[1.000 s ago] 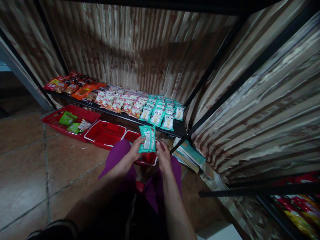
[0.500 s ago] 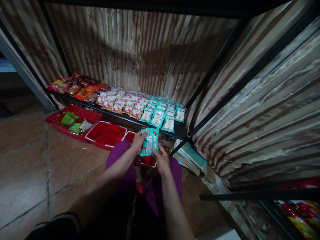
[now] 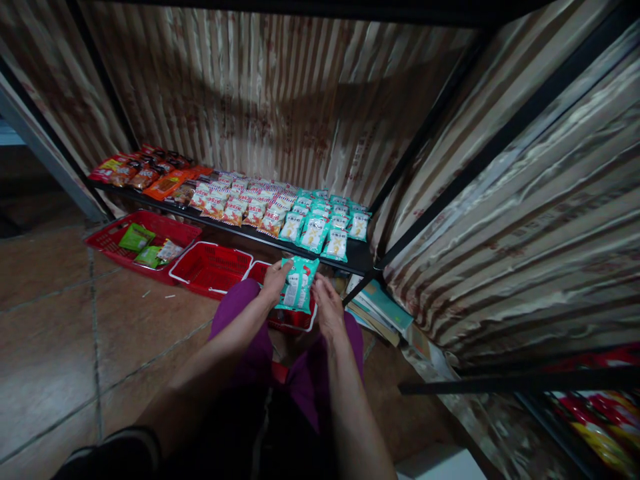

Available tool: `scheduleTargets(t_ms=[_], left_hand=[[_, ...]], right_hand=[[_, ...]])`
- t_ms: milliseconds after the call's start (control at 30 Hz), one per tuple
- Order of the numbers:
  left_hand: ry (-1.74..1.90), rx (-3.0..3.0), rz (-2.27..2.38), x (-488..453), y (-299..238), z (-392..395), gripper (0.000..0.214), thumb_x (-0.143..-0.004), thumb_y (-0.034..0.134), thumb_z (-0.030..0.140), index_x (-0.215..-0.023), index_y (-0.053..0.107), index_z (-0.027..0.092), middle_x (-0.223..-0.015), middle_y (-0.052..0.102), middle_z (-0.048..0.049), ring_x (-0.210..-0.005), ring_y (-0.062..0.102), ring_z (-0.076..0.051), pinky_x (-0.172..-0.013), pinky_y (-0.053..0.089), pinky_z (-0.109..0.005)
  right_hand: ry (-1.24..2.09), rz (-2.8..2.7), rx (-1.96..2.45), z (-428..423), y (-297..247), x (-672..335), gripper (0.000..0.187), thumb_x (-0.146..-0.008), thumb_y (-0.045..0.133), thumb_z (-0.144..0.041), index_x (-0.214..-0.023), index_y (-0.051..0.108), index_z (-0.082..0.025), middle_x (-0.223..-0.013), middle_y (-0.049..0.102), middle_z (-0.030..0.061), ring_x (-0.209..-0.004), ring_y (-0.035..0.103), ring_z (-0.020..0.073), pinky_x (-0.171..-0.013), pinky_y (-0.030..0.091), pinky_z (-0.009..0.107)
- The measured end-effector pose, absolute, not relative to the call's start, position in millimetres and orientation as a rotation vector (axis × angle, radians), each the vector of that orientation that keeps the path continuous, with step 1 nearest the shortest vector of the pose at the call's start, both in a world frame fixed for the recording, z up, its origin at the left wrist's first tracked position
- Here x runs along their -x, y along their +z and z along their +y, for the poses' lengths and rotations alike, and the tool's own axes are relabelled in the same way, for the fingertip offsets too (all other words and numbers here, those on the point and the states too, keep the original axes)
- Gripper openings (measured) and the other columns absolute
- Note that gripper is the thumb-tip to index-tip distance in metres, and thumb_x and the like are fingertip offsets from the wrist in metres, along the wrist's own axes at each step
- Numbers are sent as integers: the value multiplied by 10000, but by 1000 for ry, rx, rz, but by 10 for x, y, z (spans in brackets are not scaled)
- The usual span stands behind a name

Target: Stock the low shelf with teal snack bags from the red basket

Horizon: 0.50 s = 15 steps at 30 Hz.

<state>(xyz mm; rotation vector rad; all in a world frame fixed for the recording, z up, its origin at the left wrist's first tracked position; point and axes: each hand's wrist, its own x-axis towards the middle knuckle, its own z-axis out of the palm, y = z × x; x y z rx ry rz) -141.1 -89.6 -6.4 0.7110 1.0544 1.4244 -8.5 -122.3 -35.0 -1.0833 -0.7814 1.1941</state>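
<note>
A teal snack bag (image 3: 299,288) is held over a red basket in front of my knees, its printed back facing up. My left hand (image 3: 273,283) grips the bag along its left side, with the thumb on top. Close by the right edge of the bag is my right hand (image 3: 328,308), its fingers loosely bent and no longer laid across the bag. Whether its fingertips still touch the edge is hard to see. Matching teal bags (image 3: 316,231) lie in rows on the low black shelf (image 3: 357,257) just beyond.
White-and-orange snack bags (image 3: 235,208) and red and orange packets (image 3: 145,175) fill the shelf leftward. Below stand a red basket with green packets (image 3: 95,240), a second red basket (image 3: 213,267) and a third red basket (image 3: 257,271). Books (image 3: 385,307) lie by the black shelf post.
My right hand has loosened from the bag and shifted slightly up and right. The bag stays in my left hand, turned a little, with more of its back showing.
</note>
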Motion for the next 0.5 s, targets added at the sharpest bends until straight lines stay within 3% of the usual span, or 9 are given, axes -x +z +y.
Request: scheduleTargets(t_ms=[267, 500], left_hand=[[1327, -792, 1038, 1371, -30, -1071, 440, -548, 767, 559, -673, 651, 154, -553, 550, 37, -508, 459, -79, -493, 353, -193], [1209, -760, 836, 1399, 39, -1146, 489, -534, 799, 549, -784, 653, 155, -677, 646, 0, -615, 574, -120, -613, 452, -232]], right_hand=[[1058, -641, 1220, -974, -233, 37, 408, -476, 820, -425, -780, 715, -174, -679, 710, 1, -601, 632, 146, -588, 513, 256], [935, -547, 1277, -919, -281, 82, 437, -455, 809, -431, -766, 713, -140, -604, 681, 3, -528, 587, 136, -524, 483, 257]])
